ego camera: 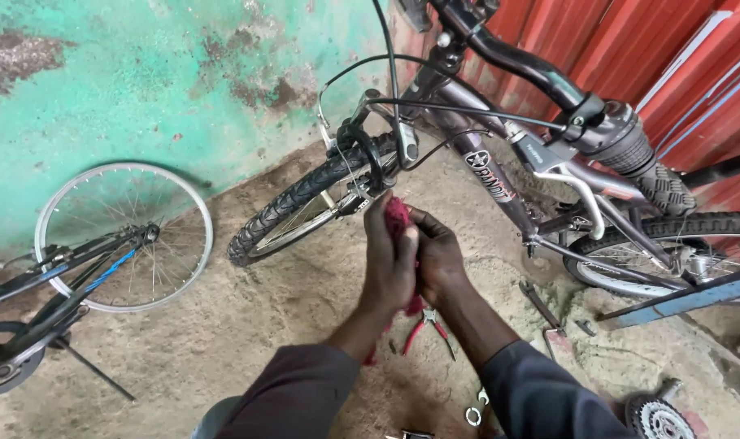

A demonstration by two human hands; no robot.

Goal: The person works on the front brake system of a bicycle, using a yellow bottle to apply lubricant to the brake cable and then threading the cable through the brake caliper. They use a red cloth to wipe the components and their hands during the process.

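Note:
My left hand (388, 260) and my right hand (437, 258) are pressed together around a red rag (398, 218), which sticks out above my fingers. Both hands sit just below the front brake (368, 159) and the knobby front tyre (293, 201) of a grey bicycle (494, 179). The rag's top nearly touches the fork by the brake arm. Black cables loop over the brake from the handlebar (541, 69). More of the rag hangs below my wrists.
Red-handled pliers (425, 327), a wrench (539, 302) and a small spanner (476, 411) lie on the dirt floor. A second bicycle frame with a bare rim (126, 236) stands at left against a green wall. A sprocket (655, 419) lies at bottom right.

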